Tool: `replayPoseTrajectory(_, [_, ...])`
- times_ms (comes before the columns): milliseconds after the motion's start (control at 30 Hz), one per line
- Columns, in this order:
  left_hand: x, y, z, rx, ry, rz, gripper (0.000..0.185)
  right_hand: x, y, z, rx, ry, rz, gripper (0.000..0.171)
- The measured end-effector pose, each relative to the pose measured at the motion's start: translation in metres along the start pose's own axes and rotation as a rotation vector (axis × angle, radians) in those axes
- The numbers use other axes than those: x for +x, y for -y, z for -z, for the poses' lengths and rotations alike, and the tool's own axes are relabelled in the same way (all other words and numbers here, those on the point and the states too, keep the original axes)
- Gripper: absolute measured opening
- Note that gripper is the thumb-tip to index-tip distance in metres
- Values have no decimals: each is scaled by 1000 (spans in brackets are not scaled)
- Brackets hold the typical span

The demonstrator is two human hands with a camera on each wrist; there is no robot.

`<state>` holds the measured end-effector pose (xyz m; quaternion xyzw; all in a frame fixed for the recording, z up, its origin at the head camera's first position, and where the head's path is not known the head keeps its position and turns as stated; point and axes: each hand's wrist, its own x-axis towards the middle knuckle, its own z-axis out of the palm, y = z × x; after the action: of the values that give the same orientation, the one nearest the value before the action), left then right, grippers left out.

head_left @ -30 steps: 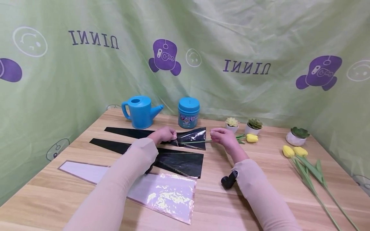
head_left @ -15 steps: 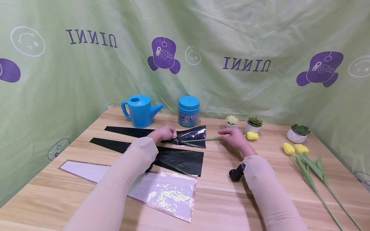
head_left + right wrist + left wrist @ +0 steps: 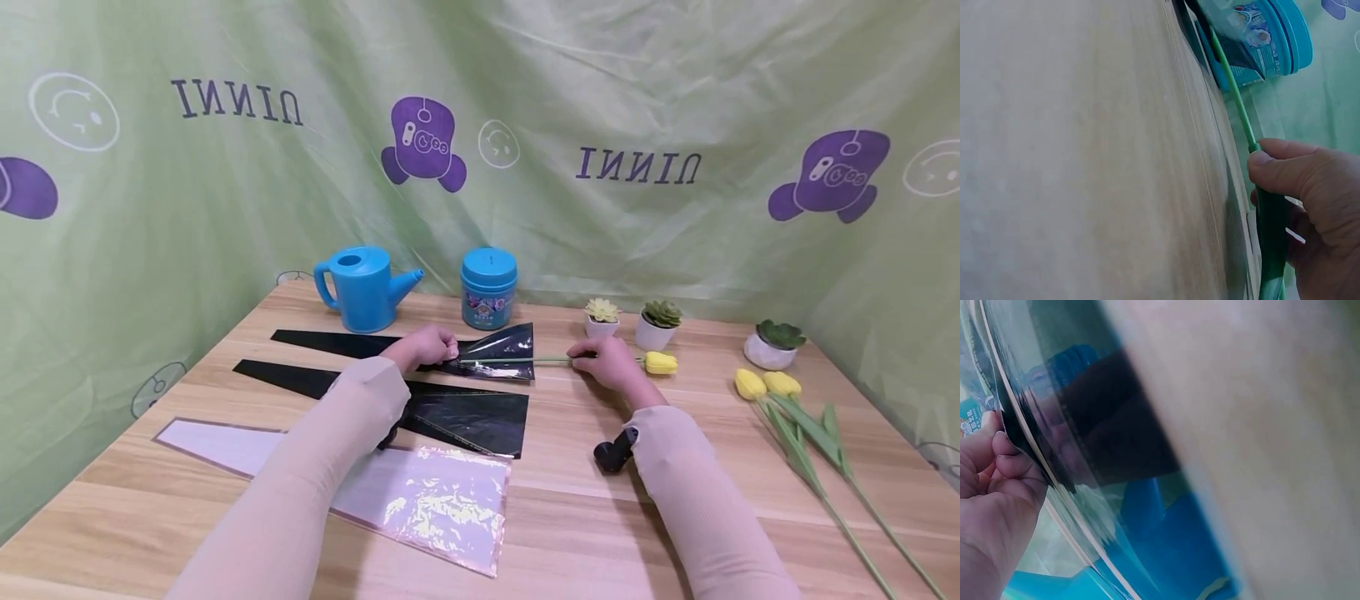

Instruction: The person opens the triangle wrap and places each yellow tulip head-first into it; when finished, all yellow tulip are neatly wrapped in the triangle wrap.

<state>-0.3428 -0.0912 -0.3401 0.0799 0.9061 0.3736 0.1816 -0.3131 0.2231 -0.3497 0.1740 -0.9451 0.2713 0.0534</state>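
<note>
The left hand [image 3: 423, 346] pinches the black wrapper [image 3: 495, 350] open on the table [image 3: 570, 500]; right hand [image 3: 611, 364] fingers grip the tulip [image 3: 660, 362] stem. Slide it in straight, keeping the opening wide.

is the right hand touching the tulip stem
Touching. The right wrist view shows the right hand with its thumb and fingers curled round the green tulip stem, with no gap between them.

The green backdrop [image 3: 600, 100] carries dark purple lettering twice, mirror-reversed as seen: "INNIU" near its upper left [image 3: 237, 100] and again right of centre [image 3: 639, 167]. The blue jar [image 3: 488, 288] has a printed label, probably too small to read.
</note>
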Motion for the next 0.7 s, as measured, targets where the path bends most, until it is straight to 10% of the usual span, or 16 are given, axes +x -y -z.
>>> replayPoseTrajectory(700, [-5,0,0,11,-7,-47,19,4,28,-5,-32,-37,41,18])
